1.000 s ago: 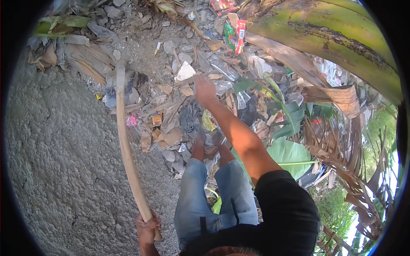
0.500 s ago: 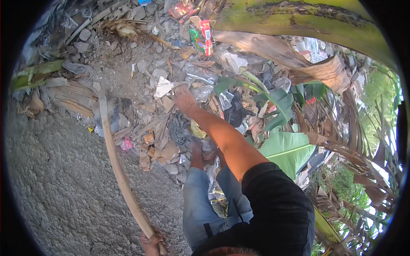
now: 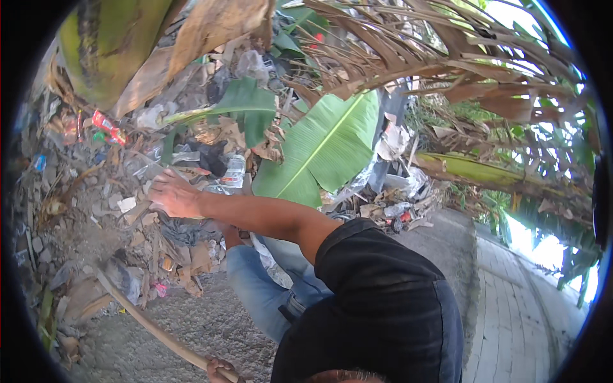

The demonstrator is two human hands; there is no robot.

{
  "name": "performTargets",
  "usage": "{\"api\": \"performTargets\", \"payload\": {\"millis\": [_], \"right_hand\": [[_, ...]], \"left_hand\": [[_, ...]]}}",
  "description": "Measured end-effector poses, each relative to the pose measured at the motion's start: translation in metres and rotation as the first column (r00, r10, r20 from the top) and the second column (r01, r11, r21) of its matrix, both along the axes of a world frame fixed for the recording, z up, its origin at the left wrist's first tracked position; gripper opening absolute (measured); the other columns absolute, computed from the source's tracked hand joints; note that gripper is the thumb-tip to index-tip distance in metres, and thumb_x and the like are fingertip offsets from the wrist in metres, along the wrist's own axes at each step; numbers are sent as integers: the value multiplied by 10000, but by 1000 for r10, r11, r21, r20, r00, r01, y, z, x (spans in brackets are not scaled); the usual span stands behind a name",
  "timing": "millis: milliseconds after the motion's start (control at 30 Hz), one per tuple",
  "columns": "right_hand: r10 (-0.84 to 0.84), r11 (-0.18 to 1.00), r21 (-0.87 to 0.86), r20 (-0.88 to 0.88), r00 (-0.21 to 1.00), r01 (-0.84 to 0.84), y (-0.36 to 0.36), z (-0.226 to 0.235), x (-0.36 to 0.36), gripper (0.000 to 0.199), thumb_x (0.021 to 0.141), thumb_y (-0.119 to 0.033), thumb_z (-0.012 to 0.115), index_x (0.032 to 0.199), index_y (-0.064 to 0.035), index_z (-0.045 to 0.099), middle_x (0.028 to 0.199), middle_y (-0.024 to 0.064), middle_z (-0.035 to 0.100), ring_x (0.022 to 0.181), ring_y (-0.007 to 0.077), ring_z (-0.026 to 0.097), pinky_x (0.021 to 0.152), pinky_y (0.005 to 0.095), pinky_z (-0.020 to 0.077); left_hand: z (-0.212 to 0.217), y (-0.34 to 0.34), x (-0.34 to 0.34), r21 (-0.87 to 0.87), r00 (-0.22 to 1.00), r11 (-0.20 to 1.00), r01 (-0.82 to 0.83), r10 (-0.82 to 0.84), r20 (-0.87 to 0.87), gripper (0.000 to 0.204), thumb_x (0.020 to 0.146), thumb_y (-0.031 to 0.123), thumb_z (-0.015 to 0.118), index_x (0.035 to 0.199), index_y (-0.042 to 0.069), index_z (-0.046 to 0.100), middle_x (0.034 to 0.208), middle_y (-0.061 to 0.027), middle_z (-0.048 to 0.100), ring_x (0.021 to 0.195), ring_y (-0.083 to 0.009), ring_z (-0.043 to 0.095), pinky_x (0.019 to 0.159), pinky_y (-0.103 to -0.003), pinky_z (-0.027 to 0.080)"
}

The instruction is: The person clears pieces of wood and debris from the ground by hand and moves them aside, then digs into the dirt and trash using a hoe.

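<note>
Clamped round the near end of a long pale wooden stick (image 3: 150, 329), left hand (image 3: 220, 370) at bottom edge, right hand (image 3: 174, 195) spread flat w/ fingers open on litter heap (image 3: 96, 210) — plenty of rubbish left, barely started.

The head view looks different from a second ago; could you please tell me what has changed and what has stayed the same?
The view swung right: the litter pile slid toward the left edge, and a broad green leaf and a paved path came into sight. The right hand stayed stretched out over the litter, with nothing visibly picked up. The left hand kept its grip on the long stick, whose far end stayed among the debris.
</note>
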State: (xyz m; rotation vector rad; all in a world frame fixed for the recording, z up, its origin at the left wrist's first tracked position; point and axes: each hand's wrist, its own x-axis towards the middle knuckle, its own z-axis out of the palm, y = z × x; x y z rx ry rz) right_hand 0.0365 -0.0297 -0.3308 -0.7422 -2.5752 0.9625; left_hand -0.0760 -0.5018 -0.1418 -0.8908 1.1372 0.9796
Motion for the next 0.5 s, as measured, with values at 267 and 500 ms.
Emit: {"api": "performTargets", "payload": {"millis": [267, 500], "right_hand": [[-357, 934, 124, 279, 892, 335, 16, 122, 279, 174, 732, -152, 622, 870, -75, 548, 860, 96, 542, 877, 271, 503, 794, 402, 361], [-831, -51, 768, 322, -453, 639, -72, 457, 664, 368, 753, -364, 604, 927, -44, 552, 857, 177, 621, 799, 314, 622, 685, 429, 480]], "left_hand": [[-20, 38, -13, -356, 972, 916, 183, -224, -76, 39, 794, 174, 503, 791, 136, 492, 577, -3, 459, 492, -169, 488, 441, -296, 430], [27, 111, 0, -485, 859, 806, 340, -475, -188, 74, 787, 192, 502, 731, 147, 482, 552, 6, 426, 457, -149, 449, 420, -275, 393]]}}
